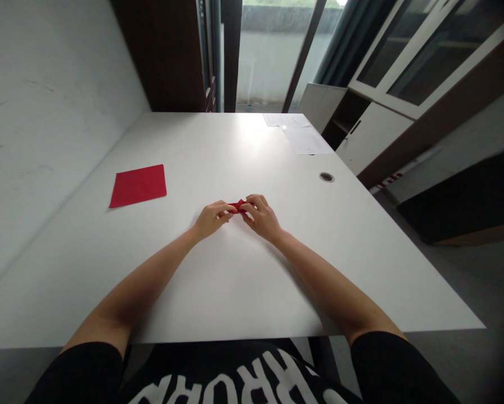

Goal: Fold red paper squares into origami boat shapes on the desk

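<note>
Both hands meet near the middle of the white table, with a small piece of folded red paper [236,206] between them. My left hand [212,219] pinches its left end, thumb and fingers closed. At the right end, my right hand [261,217] grips it with curled fingers. Part of the paper is hidden behind the fingertips, so its full folded shape cannot be made out. A small peak of red sticks up between the two hands. Further left lies a flat red sheet [138,186], apart from both hands.
The white table [235,292] meets a wall [58,101] on the left. White papers [304,137] lie at its far right corner. A round cable hole [326,177] sits near the right edge. Beyond stand a dark cabinet [171,56] and a glass door [272,56].
</note>
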`<action>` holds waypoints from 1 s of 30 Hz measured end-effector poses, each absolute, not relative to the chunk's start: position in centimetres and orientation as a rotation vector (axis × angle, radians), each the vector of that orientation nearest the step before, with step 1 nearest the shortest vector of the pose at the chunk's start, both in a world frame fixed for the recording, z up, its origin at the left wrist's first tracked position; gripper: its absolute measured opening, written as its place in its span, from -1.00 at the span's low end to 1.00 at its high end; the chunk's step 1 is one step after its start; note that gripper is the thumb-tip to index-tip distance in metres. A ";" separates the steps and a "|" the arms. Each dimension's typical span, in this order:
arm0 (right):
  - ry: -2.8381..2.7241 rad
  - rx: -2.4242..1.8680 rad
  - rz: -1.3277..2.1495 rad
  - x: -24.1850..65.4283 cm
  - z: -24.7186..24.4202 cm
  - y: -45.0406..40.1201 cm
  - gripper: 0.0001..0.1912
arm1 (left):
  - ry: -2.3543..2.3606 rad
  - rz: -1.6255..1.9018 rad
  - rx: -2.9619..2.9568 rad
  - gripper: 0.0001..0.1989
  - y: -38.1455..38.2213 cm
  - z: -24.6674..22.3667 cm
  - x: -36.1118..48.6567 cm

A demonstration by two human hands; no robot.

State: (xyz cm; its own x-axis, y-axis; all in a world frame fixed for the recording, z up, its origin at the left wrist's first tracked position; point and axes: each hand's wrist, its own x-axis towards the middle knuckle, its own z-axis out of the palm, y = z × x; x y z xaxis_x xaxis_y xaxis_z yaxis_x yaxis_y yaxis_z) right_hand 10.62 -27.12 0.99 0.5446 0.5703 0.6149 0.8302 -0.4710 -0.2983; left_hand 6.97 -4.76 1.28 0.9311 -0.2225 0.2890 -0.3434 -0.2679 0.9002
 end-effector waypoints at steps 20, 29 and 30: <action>-1.129 -2.246 -0.482 11.2 0.3 -27.2 -0.89 | -0.486 0.245 2.031 -0.86 -5.1 1.3 6.9; -1.021 -2.272 -0.413 10.7 0.2 -26.9 -0.75 | -0.466 0.304 2.108 -0.83 -5.1 1.2 6.6; -1.025 -2.258 -0.410 10.7 0.2 -26.8 -0.74 | -0.462 0.309 2.103 -0.83 -5.1 1.2 6.6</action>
